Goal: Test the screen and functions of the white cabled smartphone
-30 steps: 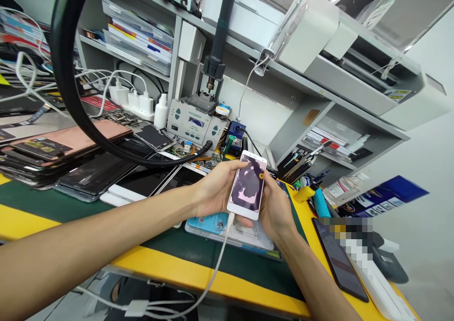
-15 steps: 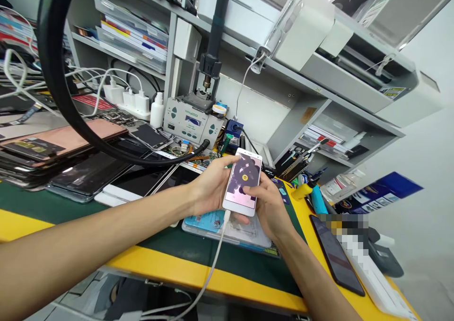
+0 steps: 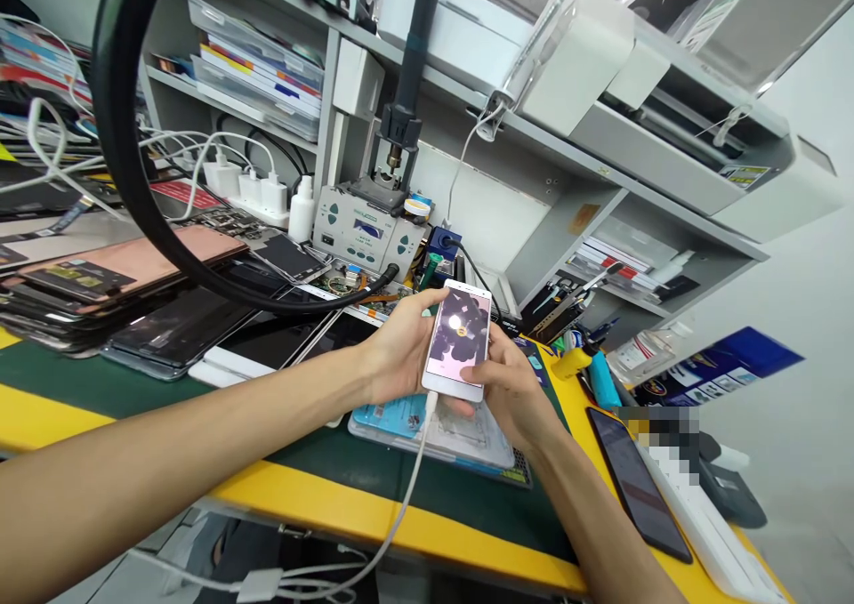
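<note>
A white smartphone [image 3: 460, 342], screen lit with a dark and pink pattern, is held upright above the bench between both hands. My left hand [image 3: 398, 348] is closed around its left side, the thumb near the top left corner. From the right, my right hand [image 3: 513, 377] grips the other edge, its thumb at the lower right of the screen. Some of the fingers are hidden behind the phone. A white charging cable [image 3: 414, 479] is plugged into the bottom and hangs over the bench edge. Below the phone lies a plastic-covered packet [image 3: 433, 444], partly blue.
A hot-air station [image 3: 366, 230] with a thick black hose [image 3: 124, 168] stands behind. Stacked phone parts [image 3: 133, 266] lie on the left. To the right are a dark tablet-like device [image 3: 637, 479] and a yellow bottle [image 3: 572, 361]. A green mat [image 3: 320, 462] covers the bench.
My right thumb has moved down from mid-screen to the lower right corner. The pattern on the screen has changed, with a bright spot now showing. The view has shifted slightly.
</note>
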Demonstrator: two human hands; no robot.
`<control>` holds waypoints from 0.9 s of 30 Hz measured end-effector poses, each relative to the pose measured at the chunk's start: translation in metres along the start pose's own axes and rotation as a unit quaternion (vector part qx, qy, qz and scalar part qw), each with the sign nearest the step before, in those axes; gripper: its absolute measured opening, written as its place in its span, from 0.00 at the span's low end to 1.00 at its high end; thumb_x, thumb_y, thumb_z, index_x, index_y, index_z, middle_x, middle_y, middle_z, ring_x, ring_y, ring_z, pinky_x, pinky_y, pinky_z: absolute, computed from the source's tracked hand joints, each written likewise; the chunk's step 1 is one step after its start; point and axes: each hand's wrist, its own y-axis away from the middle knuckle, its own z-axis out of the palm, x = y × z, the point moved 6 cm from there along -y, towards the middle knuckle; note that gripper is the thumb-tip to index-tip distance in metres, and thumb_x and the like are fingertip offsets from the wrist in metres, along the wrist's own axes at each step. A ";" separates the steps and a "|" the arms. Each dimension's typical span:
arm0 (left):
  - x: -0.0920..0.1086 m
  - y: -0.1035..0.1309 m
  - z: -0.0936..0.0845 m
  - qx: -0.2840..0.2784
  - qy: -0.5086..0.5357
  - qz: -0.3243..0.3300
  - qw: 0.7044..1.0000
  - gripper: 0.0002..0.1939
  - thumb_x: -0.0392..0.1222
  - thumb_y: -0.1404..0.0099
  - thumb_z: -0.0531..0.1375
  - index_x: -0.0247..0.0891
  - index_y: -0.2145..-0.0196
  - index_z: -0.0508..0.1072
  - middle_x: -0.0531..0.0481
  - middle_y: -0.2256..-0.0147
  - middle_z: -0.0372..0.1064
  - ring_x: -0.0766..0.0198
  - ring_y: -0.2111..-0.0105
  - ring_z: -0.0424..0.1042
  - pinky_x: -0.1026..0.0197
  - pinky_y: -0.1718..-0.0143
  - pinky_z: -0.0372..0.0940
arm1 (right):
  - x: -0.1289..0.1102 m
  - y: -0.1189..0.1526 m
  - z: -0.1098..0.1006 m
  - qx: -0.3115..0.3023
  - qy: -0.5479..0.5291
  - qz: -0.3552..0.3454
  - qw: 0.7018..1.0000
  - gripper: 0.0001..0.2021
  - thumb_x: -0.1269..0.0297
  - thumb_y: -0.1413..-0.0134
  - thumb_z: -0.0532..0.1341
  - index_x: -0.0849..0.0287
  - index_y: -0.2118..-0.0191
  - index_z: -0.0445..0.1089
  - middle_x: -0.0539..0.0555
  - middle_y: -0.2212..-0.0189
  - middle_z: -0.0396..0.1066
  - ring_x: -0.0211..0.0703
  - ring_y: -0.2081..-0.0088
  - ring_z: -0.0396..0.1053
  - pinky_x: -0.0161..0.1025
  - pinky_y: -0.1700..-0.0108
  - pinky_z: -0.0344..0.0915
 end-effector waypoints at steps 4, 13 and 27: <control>0.000 0.000 -0.002 0.014 0.009 0.002 1.000 0.30 0.61 0.32 0.47 0.31 0.55 0.73 0.36 0.61 0.74 0.48 0.67 0.75 0.43 0.73 0.74 | -0.002 0.000 0.002 -0.019 -0.013 0.009 1.000 0.29 0.74 0.63 0.66 0.55 0.50 0.65 0.50 0.64 0.72 0.40 0.66 0.66 0.35 0.66 0.61; 0.000 0.003 0.006 0.016 -0.007 0.028 0.999 0.27 0.60 0.31 0.48 0.34 0.53 0.71 0.38 0.62 0.74 0.47 0.66 0.76 0.45 0.73 0.74 | 0.004 -0.001 -0.002 0.004 0.072 -0.036 0.997 0.30 0.68 0.56 0.70 0.52 0.46 0.62 0.50 0.62 0.70 0.41 0.64 0.66 0.37 0.63 0.63; -0.001 0.003 0.007 0.007 -0.019 0.035 0.999 0.27 0.60 0.31 0.48 0.34 0.52 0.70 0.38 0.62 0.75 0.46 0.66 0.76 0.46 0.74 0.74 | 0.006 -0.002 -0.007 0.060 -0.035 -0.012 0.997 0.24 0.71 0.60 0.61 0.54 0.52 0.68 0.50 0.63 0.74 0.42 0.66 0.66 0.37 0.67 0.62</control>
